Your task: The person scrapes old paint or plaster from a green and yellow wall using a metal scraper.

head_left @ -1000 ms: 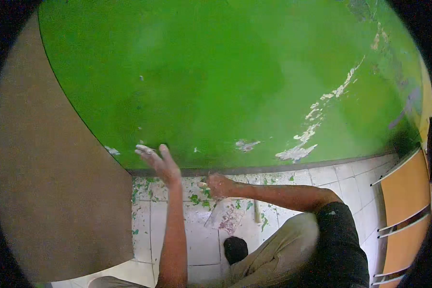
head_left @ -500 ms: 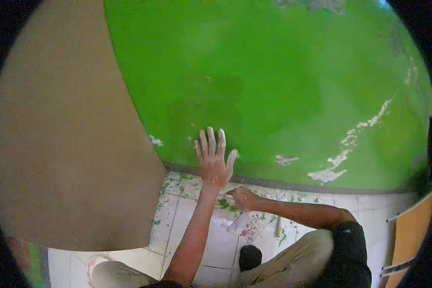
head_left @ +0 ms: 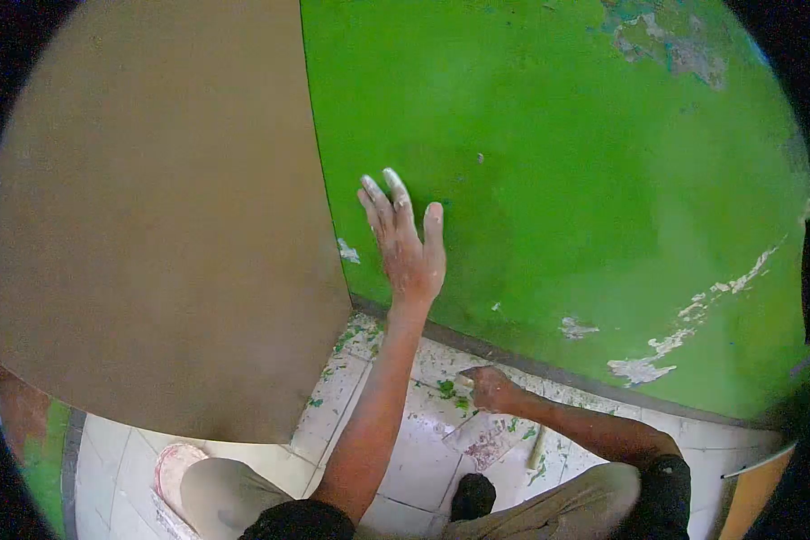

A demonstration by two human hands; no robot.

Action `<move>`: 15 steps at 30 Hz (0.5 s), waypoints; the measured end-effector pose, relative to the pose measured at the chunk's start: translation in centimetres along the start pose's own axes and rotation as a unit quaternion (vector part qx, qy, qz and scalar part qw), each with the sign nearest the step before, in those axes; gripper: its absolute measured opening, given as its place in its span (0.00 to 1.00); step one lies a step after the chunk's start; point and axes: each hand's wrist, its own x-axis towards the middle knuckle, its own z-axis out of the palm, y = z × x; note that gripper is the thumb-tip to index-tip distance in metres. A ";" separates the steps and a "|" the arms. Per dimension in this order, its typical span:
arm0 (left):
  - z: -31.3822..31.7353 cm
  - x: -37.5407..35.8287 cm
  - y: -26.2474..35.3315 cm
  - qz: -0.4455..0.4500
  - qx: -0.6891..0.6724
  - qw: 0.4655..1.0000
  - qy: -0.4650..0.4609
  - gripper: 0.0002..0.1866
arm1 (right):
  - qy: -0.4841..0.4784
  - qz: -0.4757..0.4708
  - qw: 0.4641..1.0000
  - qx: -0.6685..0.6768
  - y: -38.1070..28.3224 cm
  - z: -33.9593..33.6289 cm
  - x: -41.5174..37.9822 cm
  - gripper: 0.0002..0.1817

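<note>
My left hand [head_left: 409, 238], dusted white at the fingertips, is open with its fingers spread, right at the green wall [head_left: 558, 162]. Lower down, my right hand [head_left: 492, 389] is closed beside the foot of the wall; a small pale and dark end shows at its fingers, and I cannot tell what it belongs to. Green paint flakes [head_left: 447, 389] lie on the white tiled floor [head_left: 405, 459] just beside this hand. Pale bare patches mark the wall, one a long streak [head_left: 684, 324] at the lower right.
A large brown panel [head_left: 162, 225] meets the wall on the left. On the floor are a reddish-stained pale sheet [head_left: 488, 441] and a light stick [head_left: 537, 447]. A round pinkish-rimmed container [head_left: 176, 461] stands by my left knee. My dark-covered foot [head_left: 472, 497] and an orange-brown board [head_left: 758, 490] are nearby.
My left hand has moved up the wall, and its fingers now tilt more to the left. The view has turned leftward; my right hand stays low near the floor, still closed.
</note>
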 end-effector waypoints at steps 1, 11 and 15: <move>0.0 0.2 0.5 0.032 0.035 0.999 -0.013 0.42 | 0.030 0.030 0.999 0.021 -1.4 -1.2 -0.2 0.25; -2.2 0.1 0.1 0.088 0.100 0.987 -0.089 0.44 | -0.053 0.044 0.982 -0.175 -8.9 -8.6 2.1 0.33; -3.5 0.5 -0.4 -0.011 -0.072 0.997 0.008 0.35 | 0.085 -0.018 0.928 -0.362 -17.3 -15.3 1.5 0.33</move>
